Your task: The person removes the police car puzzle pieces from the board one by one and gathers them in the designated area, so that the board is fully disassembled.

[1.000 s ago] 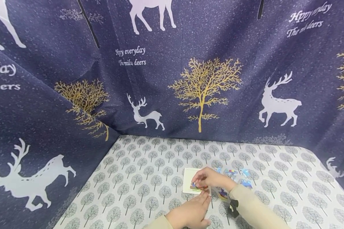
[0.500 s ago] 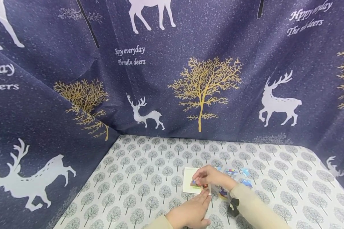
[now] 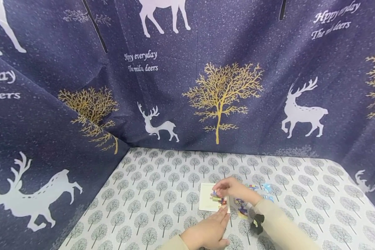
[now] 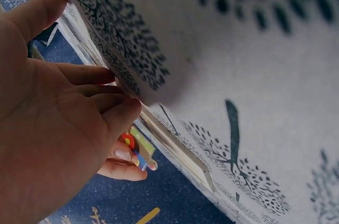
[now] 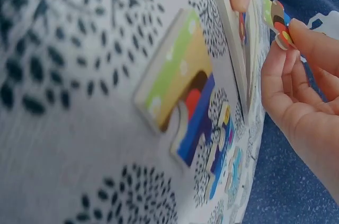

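A cream puzzle tray (image 3: 205, 199) lies on the tablecloth in the head view. My right hand (image 3: 232, 189) is over its right side and pinches a puzzle piece (image 5: 280, 23) between thumb and fingertips; the right wrist view shows green, red, brown and blue on it. Below that, a reddish piece (image 3: 224, 202) sits in the tray's near right corner. My left hand (image 3: 207, 229) lies with straight fingers against the tray's near edge, fingertips at that corner. The left wrist view shows its palm and the tray's side (image 4: 185, 152).
Right of the tray, partly behind the right forearm, lie several loose puzzle pieces: a dark purple and yellow one (image 3: 242, 211) and light blue ones (image 3: 266, 188) farther back. In the right wrist view, a green-edged piece (image 5: 183, 75) lies closest. A dark blue curtain (image 3: 162, 86) hangs behind the table.
My right hand has risen off the tray's lower part and shifted slightly right, lifting and turning the puzzle piece. The left hand has stayed in place.
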`<state>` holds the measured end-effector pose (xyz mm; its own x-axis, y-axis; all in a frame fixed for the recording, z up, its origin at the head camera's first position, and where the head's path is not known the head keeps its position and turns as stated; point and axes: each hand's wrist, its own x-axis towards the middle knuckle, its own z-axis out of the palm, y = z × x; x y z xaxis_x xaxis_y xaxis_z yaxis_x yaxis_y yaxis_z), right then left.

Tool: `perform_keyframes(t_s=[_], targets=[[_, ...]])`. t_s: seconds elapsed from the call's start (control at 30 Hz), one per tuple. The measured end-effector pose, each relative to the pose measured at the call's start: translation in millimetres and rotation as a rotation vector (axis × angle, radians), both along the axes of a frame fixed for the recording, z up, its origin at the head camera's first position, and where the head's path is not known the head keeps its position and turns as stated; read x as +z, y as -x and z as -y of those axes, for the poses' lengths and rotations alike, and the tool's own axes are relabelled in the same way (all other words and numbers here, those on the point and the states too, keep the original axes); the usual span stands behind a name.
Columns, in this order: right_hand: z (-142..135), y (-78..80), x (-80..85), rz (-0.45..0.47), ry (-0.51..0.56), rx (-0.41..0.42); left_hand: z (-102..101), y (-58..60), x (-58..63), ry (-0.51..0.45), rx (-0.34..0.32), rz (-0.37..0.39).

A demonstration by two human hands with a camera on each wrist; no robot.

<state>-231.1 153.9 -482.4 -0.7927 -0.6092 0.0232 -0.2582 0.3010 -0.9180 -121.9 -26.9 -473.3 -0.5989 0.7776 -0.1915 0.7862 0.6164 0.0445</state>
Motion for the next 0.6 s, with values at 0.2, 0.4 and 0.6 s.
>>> perform_keyframes(t_s=[0.2,0.4,0.6], targets=[[-10,1.0,0.5,-0.055,-0.022,-0.004,1,2.2,-5.3,-0.012,-0.009,-0.015],[-24,-3.1,4.8,-0.031,-0.014,-0.024,2,2.8,-5.3,-0.024,0.001,0.016],[-39,-5.5,6.1,-0.053,-0.045,-0.062,1,0.3,-1.7,-0.014,-0.006,-0.022]])
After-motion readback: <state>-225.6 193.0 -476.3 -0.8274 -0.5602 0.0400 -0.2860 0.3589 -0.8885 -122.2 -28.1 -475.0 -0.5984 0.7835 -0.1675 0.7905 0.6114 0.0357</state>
